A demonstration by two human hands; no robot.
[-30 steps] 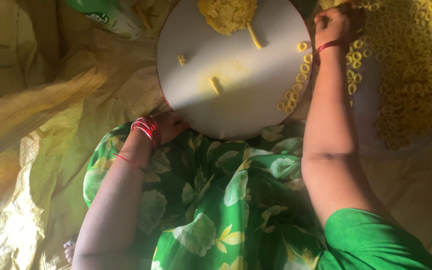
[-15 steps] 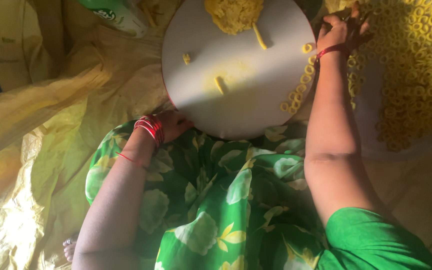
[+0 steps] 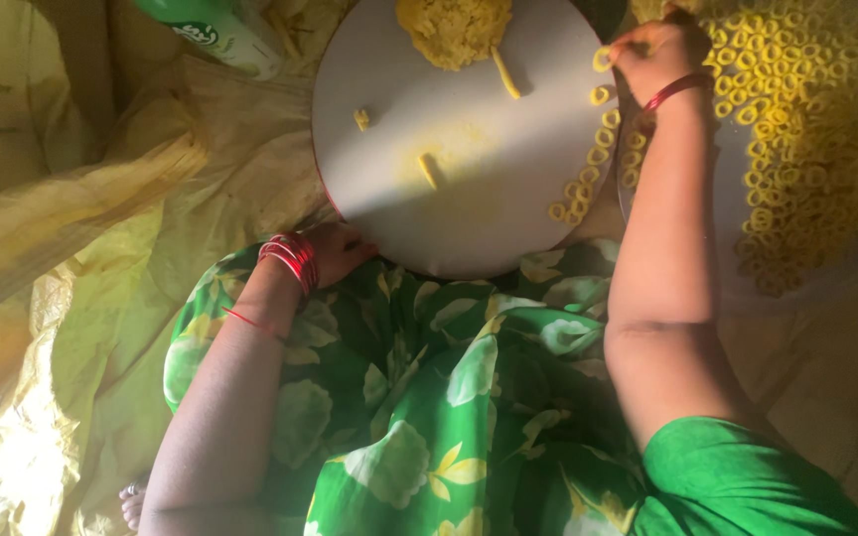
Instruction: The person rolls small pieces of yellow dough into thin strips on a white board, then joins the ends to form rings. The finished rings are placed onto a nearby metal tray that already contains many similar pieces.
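Pinching a small dough ring (image 3: 603,60) at the board's right rim, the right hand (image 3: 659,52) has come in from the heap of rings (image 3: 806,129) on the cloth to its right, so one more ring joins the curved row (image 3: 593,164) along that edge. Gripping the round white board (image 3: 469,208) at its near rim, the left hand (image 3: 335,250) is closed on it, fingers tucked under. On the board sit a yellow dough lump (image 3: 454,30) at the far side, a dough stick (image 3: 505,74) and two bits (image 3: 429,171).

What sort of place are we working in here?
Probably a home floor workspace for making snacks: a round board on the lap, a dough lump, and dough rings drying on a sheet.
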